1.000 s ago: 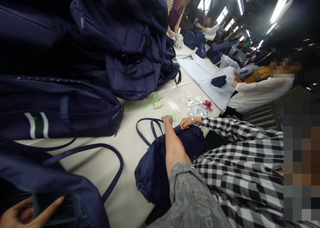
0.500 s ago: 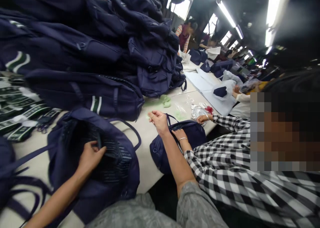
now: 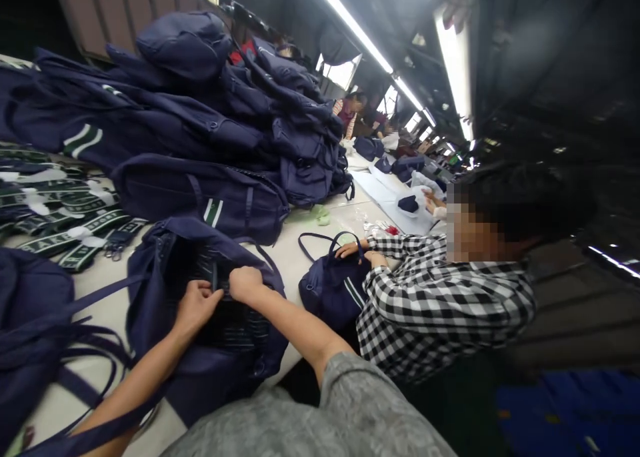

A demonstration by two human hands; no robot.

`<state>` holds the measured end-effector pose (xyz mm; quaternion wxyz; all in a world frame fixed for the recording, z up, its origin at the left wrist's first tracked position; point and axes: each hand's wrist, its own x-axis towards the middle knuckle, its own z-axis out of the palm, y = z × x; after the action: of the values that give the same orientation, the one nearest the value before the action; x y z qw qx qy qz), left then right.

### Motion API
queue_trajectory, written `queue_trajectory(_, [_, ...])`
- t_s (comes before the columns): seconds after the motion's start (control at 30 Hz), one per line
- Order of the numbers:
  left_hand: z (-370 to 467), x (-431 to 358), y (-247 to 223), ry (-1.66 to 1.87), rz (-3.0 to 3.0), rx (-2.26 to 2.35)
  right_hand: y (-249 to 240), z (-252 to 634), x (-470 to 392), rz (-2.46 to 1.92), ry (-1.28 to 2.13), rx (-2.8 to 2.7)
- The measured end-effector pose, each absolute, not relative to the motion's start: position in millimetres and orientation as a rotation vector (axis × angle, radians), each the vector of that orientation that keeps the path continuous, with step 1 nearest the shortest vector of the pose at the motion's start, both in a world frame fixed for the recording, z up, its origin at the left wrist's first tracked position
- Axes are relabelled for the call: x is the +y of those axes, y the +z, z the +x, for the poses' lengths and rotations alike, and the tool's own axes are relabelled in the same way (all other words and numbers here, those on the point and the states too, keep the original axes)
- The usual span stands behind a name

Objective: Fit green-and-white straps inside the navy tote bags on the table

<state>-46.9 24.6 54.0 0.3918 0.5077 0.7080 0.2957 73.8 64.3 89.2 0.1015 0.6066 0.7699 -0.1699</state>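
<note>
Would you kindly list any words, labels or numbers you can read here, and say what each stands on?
None reads in full.
Green woven straps left of the open navy bag: white lettering, too blurred to read.
Stacked navy bags: only green-and-white stripes, no text.
Left hand and right hand grip the bag; no label shows.

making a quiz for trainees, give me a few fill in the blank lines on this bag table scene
1. Both hands, left hand and right hand, rest on a navy ____ on the table.
2. The co-worker on the right wears a black and white ____ shirt.
3. The pile of bags behind is ____ in colour.
4. The straps at far left are striped green and ____.

Missing words: bag; checked; navy; white
</note>
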Motion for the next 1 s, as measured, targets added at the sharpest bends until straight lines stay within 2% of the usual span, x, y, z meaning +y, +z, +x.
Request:
queue_trajectory(0.23, [-48, 19, 55, 0.880, 1.268, 1.742, 84, 69, 61, 1.633, -0.611, 2.308])
queue_trajectory(0.37, [-47, 15, 56, 0.967, 1.241, 1.703, 87, 65, 59, 1.557, -0.549, 2.303])
queue_trajectory(0.77, [-47, 9, 47, 0.961, 1.220, 1.736, 83, 72, 61, 1.718, -0.561, 2.272])
queue_trajectory(1.0, [-50, -1, 55, 0.972, 1.152, 1.825, 77, 88, 73, 1.795, -1.086, 2.138])
